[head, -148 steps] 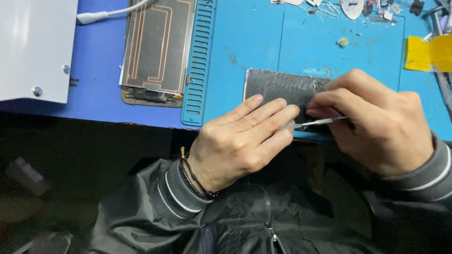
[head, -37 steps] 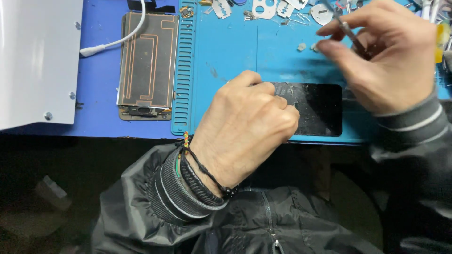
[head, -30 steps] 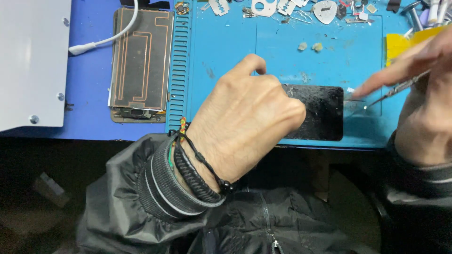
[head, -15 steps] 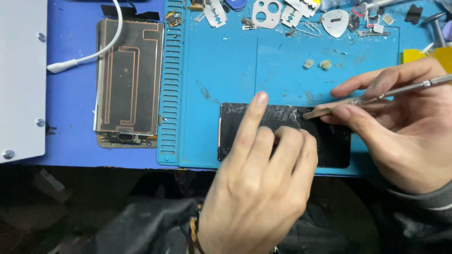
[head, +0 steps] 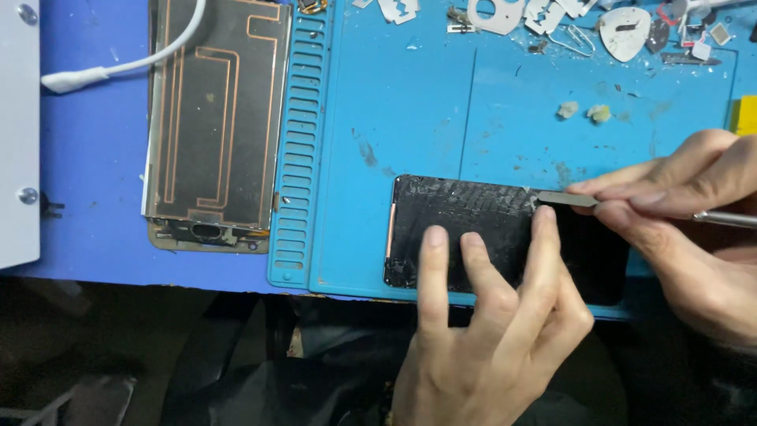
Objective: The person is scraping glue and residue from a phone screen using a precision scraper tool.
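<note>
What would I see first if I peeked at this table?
First, the black phone panel lying near the front edge of the blue work mat, with the left hand pressing fingers down on it. The right hand comes in from the right, holding a thin metal tool against the panel's top edge. To the left lies a phone frame with copper lines.

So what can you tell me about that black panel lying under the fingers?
The black panel is a flat, rounded rectangle, lying lengthwise near the front edge of the blue mat. Its surface looks glossy, smeared with patchy grey residue, and a thin copper-coloured strip runs along its left end. Three fingers of the left hand press on it, while the right hand holds a flat metal blade at its upper edge.
</note>
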